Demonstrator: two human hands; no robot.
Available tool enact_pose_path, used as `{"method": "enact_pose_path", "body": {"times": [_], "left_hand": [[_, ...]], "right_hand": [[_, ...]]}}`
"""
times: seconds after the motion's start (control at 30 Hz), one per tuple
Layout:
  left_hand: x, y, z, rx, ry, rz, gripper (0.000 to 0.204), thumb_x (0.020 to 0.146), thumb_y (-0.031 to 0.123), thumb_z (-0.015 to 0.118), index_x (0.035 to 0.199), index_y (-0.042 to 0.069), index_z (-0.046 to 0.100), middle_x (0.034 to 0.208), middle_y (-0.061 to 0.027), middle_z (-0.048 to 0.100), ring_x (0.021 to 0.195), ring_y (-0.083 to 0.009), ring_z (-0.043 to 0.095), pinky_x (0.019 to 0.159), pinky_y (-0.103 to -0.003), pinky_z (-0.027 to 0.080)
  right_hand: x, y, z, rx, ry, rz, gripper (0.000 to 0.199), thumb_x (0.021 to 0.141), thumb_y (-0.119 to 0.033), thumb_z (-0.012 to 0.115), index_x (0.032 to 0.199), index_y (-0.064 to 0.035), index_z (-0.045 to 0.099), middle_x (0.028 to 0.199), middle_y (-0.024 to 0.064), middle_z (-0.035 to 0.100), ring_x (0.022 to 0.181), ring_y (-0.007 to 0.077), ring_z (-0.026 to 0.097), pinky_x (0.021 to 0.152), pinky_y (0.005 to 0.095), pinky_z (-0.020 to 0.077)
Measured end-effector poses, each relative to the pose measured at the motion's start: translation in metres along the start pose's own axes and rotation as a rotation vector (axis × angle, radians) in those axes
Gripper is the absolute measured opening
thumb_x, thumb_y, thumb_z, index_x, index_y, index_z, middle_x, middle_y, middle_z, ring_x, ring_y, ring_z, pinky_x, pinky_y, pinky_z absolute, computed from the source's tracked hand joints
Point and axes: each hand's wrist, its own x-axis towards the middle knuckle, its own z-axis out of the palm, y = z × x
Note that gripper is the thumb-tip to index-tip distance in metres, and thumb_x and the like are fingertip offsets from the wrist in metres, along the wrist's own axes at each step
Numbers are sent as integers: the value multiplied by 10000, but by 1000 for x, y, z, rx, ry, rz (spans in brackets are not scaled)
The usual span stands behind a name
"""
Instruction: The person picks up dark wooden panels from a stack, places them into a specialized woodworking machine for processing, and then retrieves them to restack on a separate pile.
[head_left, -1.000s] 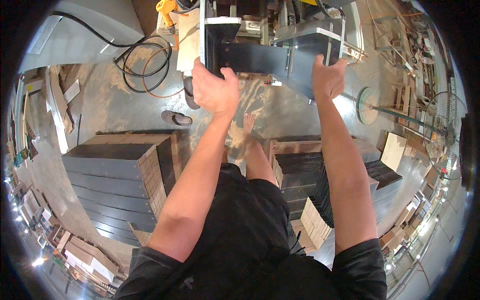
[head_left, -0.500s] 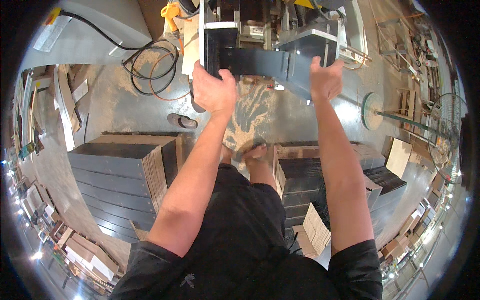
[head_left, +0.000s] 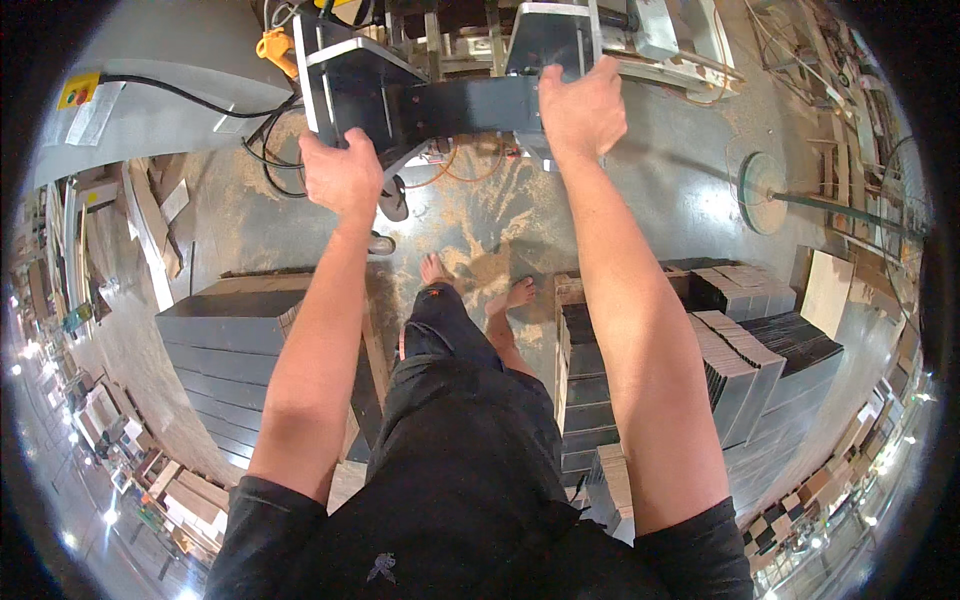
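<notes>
The person wears dark clothes, and two bare feet [head_left: 478, 285] stand on the floor [head_left: 640, 190], right where sawdust [head_left: 500, 215] is spread about. On the left, low down, is a big stack of dark grey boards [head_left: 215, 350]. On the right are more dark board stacks [head_left: 740, 340], some flat and some stood on edge. Both arms reach out in front. The left hand [head_left: 342, 175] is curled tight around the near left edge of a dark flat panel [head_left: 440, 105]. The right hand [head_left: 582, 110] is closed over the panel's right end, fingers wrapped on top. The panel hangs between the two hands, up off the floor, just in front of a grey machine [head_left: 560, 35] with metal parts. A black cable [head_left: 200, 95] runs along the floor on the left, near a yellow thing [head_left: 275, 45]. Things could go wrong here. If one hand slips, the panel could drop onto the bare feet and hurt them. Sawdust makes the floor slippery, so a foot could slide. The cable lies close and could trip someone stepping to the left. Fingers wrapped over the panel's edge could get pinched against the machine.
</notes>
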Motion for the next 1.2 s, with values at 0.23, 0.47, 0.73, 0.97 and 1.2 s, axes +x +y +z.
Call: {"method": "enact_pose_path", "body": {"times": [0.23,0.47,0.73,0.97,1.2], "left_hand": [[-4,4,5,1,36,1,436,767,282,638,1075,-23,589,973,-231,690,927,-457,669,847,-537,507],[-4,4,3,-8,21,9,418,760,273,635,1053,-22,593,962,-235,685,920,-456,666,838,-533,509],[-2,-2,8,-23,50,19,420,761,280,637,1048,-24,601,979,-236,690,915,-451,671,849,-531,506],[-2,1,3,-26,-22,-22,395,767,282,637,1025,-13,589,979,-219,692,916,-445,668,838,-524,503],[-1,-5,7,-9,77,19,382,777,275,632,1012,-21,575,945,-221,682,892,-448,665,828,-520,504]], "right_hand": [[0,5,-5,25,5,-24,468,775,-363,726,1014,-19,517,965,194,649,876,398,668,757,514,539],[1,2,-5,21,-44,25,483,783,-369,713,1041,-9,522,1013,194,652,920,397,670,775,511,546],[1,2,-4,5,-9,5,484,773,-371,720,1031,-11,526,991,190,655,911,395,673,768,506,550],[0,-1,-5,-36,-19,36,504,785,-387,709,1064,-6,532,1038,198,658,956,398,678,783,512,551],[1,-8,-6,-36,-59,58,511,791,-394,694,1085,-9,531,1064,193,660,974,391,674,785,514,552]]}}
